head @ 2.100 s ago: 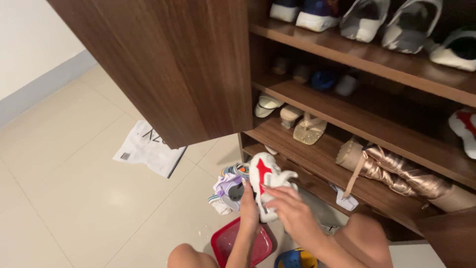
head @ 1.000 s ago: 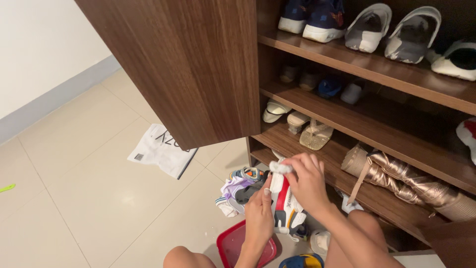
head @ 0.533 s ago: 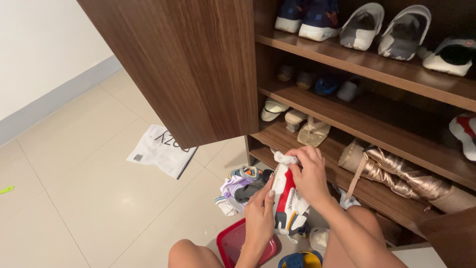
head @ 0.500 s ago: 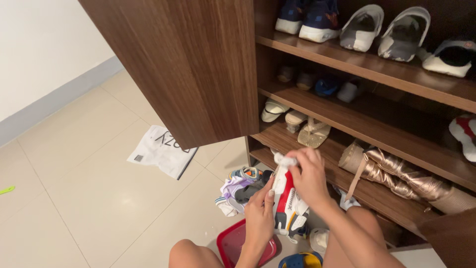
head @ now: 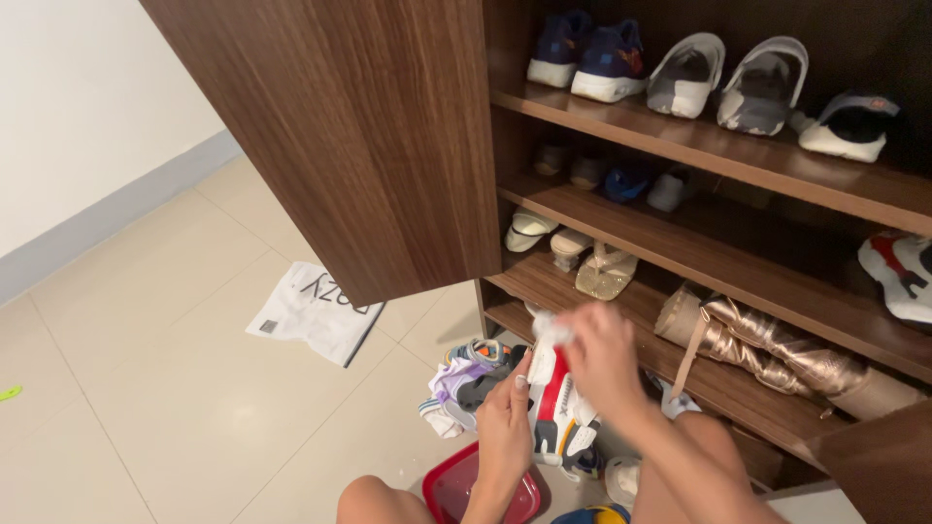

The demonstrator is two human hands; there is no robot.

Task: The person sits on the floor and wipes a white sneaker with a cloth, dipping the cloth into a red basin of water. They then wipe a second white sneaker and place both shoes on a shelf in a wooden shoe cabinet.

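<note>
**Sneaker held upright over a crowded floor**

Left of centre, we see a white printed bag (head: 313, 311) lying flat on glossy pale tiles (head: 146, 388), slick enough that we could slip on it if we stepped back. The dark wood-grain door (head: 359, 136) hangs open above it, and we judge its lower corner a knock risk when we rise.

At lower centre our left hand (head: 505, 427) grips the sneaker (head: 555, 408) by its side, fingers curled around it. The shoe is white, red and black, stiff-soled, held toe-up above a red plastic tub (head: 456, 485). Beside it lies a soft heap of small shoes and cloth (head: 466, 383). A loose grip could drop the sneaker onto the tub.

Our right hand (head: 604, 354), blurred, pinches a crumpled white wipe (head: 551, 330) against the toe; a hard rub could twist the shoe free.

To the right, wooden shelves (head: 718, 155) hold slip-ons, sandals and shiny gold boots (head: 777, 340) lying flat.
</note>
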